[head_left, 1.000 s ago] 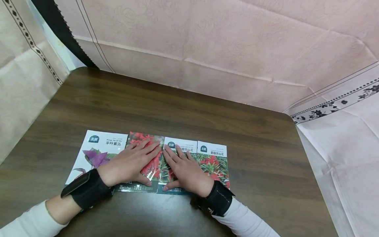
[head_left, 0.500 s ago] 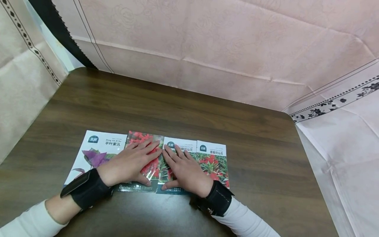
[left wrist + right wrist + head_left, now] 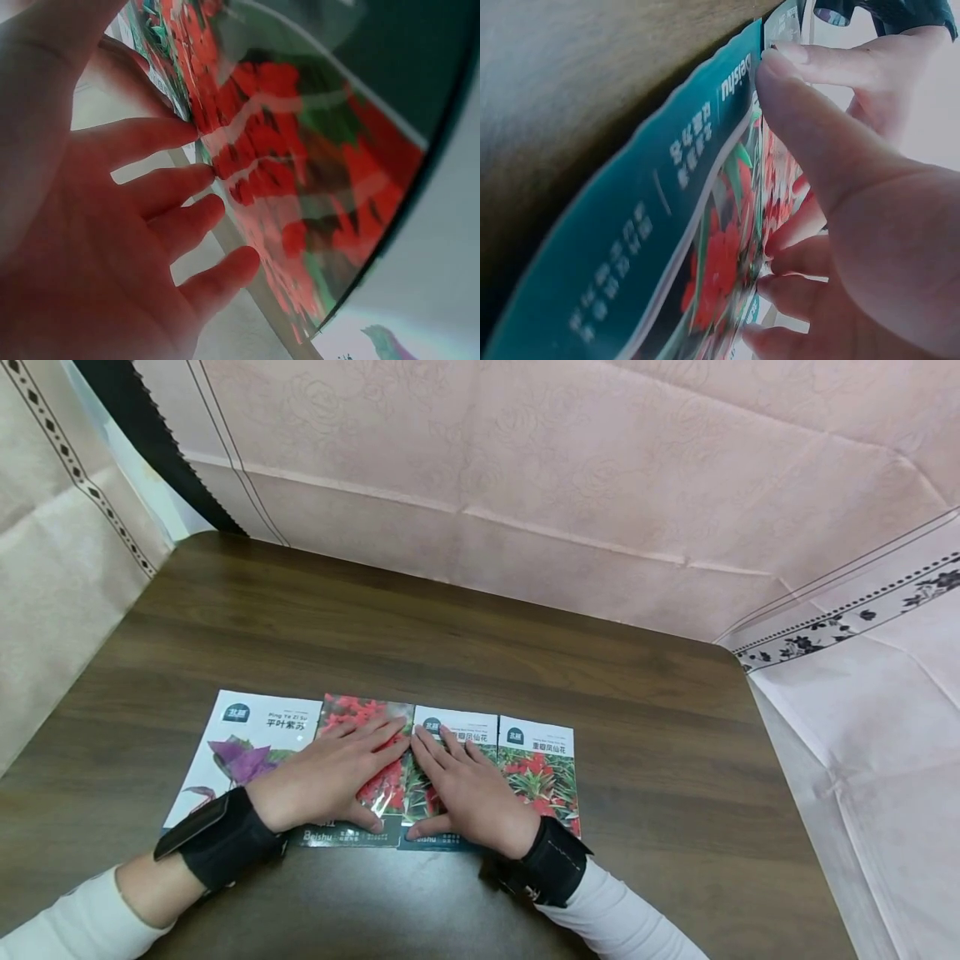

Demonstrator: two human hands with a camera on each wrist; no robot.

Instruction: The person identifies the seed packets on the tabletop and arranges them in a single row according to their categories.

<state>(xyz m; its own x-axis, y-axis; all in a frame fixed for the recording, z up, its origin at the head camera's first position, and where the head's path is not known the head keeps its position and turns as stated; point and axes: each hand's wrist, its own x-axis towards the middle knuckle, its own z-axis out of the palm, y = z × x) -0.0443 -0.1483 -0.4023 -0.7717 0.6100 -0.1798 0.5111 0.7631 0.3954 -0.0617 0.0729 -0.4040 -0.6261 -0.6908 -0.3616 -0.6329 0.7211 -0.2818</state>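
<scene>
Four flat picture packets, apparently seed packets, lie side by side in the head view. My left hand (image 3: 322, 777) rests on the second one, a glossy red-flower packet (image 3: 384, 789), fingers straight and spread. Its wrist passes over the leftmost packet (image 3: 243, 760), white with purple leaves. Flat on the third packet (image 3: 474, 722) lies my right hand (image 3: 476, 797), thumb stretched toward the left thumb. A matching red-and-green packet (image 3: 536, 768) sits at the right end, partly under the right wrist. In the right wrist view, the packet's teal lower band (image 3: 622, 217) shows beside the thumb.
Dark wooden table (image 3: 450, 635) extends behind and to both sides of the row. Pinkish patterned cloth (image 3: 525, 485) hangs along the far edge, with white cloth (image 3: 885, 760) on the right. Black bands (image 3: 558, 864) wrap both wrists.
The packets and both hands stay almost in place. The second packet's top edge moves very slightly, and the view drifts a little.
</scene>
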